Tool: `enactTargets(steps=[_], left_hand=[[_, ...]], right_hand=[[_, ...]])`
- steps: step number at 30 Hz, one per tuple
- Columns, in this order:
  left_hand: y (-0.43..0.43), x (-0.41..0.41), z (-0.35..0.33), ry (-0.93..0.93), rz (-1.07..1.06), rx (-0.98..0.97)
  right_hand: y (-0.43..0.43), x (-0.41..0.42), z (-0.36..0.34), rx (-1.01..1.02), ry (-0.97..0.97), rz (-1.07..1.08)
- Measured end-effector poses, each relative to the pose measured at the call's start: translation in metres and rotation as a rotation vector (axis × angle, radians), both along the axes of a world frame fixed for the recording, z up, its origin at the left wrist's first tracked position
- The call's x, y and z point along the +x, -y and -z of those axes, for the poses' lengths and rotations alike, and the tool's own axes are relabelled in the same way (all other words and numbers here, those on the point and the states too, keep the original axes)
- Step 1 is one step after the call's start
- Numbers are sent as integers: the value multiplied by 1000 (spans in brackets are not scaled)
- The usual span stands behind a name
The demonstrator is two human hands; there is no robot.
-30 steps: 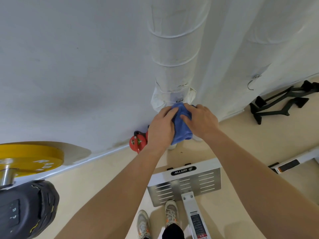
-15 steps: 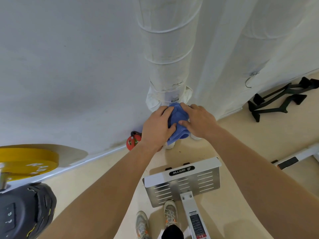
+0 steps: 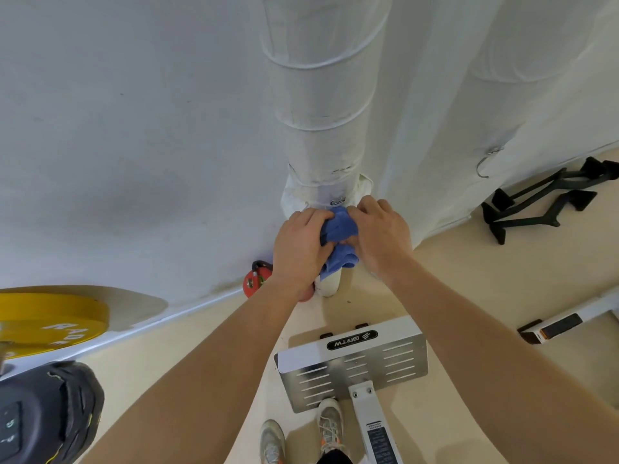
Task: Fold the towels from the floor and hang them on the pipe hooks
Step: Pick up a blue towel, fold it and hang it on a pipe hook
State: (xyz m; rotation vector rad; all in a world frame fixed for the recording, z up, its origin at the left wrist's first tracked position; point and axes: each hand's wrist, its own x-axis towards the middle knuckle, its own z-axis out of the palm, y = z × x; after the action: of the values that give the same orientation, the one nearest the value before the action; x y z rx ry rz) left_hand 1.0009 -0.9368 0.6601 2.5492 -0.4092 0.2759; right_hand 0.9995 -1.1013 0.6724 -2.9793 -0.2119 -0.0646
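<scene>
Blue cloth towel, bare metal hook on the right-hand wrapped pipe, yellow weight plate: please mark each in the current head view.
Blue cloth towel (image 3: 339, 226): head view, bunched middle between both hands.
Bare metal hook (image 3: 482, 166): head view, on its curved wire.
Yellow weight plate (image 3: 50, 321): head view, flat top face.

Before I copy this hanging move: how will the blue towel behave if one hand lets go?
Likely floppy: the towel bunches in folds between the left hand and right hand, and its lower edge droops. Probably light, since fingertips alone pinch it up against the pipe. It would likely sag or unfold rather than keep its shape.
</scene>
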Motion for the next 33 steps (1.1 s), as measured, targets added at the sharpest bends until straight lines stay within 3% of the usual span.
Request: enactTargets(steps=[5, 13, 23, 33], left_hand=[[2, 0, -1, 26, 9, -10], [-24, -17, -2, 21, 186, 237], [-12, 0, 33, 226, 83, 72], [-18, -17, -30, -181, 116, 284]], right_hand=[[-5, -6, 9, 19, 33, 68], [10, -19, 2, 137, -135, -38], [3, -3, 42, 155, 327, -12], [3, -15, -25, 61, -221, 20]])
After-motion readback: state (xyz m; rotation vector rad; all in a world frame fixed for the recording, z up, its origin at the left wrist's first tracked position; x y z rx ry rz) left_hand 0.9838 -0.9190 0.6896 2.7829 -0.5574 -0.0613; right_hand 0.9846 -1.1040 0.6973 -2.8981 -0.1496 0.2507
